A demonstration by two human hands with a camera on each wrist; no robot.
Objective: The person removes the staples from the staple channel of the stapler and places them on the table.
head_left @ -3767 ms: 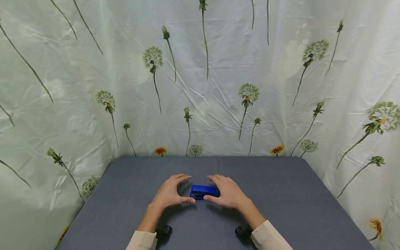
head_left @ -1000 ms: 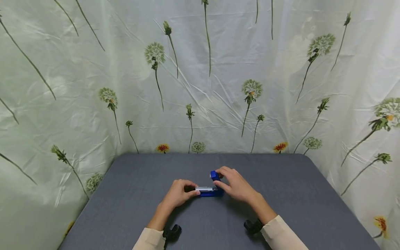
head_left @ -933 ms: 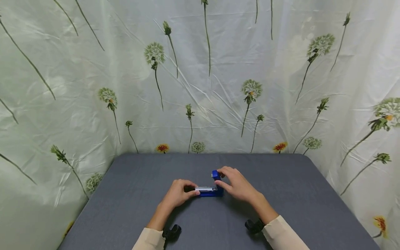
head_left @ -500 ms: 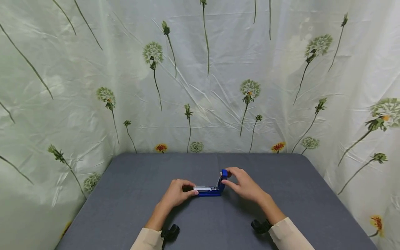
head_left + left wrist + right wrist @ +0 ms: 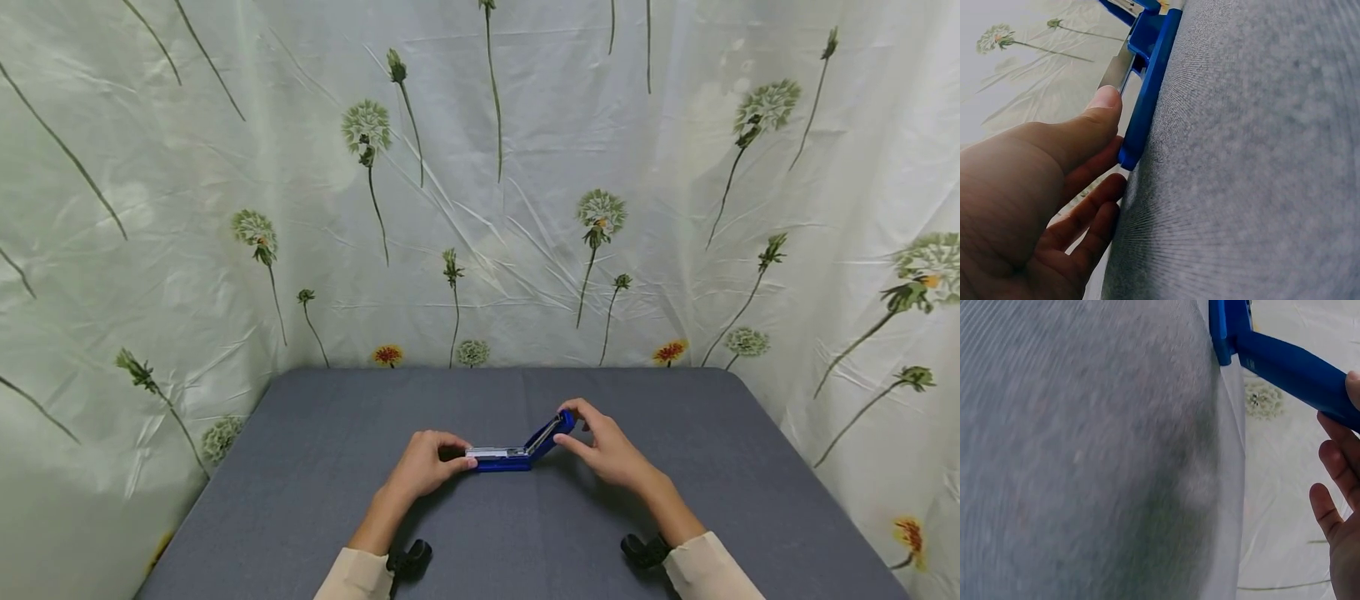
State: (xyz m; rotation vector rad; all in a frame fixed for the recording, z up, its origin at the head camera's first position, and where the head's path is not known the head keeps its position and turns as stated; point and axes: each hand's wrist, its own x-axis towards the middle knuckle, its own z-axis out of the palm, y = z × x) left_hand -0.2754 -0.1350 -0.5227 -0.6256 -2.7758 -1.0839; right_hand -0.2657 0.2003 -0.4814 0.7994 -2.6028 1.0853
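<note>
A blue stapler (image 5: 504, 467) lies on the table, its top arm swung far up and back to the right, so the metal staple channel (image 5: 491, 453) is bared. My left hand (image 5: 423, 467) pinches the front end of the channel between thumb and fingers; in the left wrist view the thumb (image 5: 1105, 103) presses on the metal just above the blue base (image 5: 1147, 100). My right hand (image 5: 607, 446) grips the tip of the raised top arm (image 5: 551, 435). The right wrist view shows that arm (image 5: 1294, 369) slanting away from the hinge, with thumb and fingers at its end.
A dark grey cloth covers the table (image 5: 337, 417). Behind it hangs a pale curtain (image 5: 510, 208) printed with dandelions. Black straps with mounts (image 5: 411, 560) sit at both wrists.
The stapler was closed between the two hands at first. My right hand has since raised its top arm past upright and over to the right. My left hand came to hold the front end.
</note>
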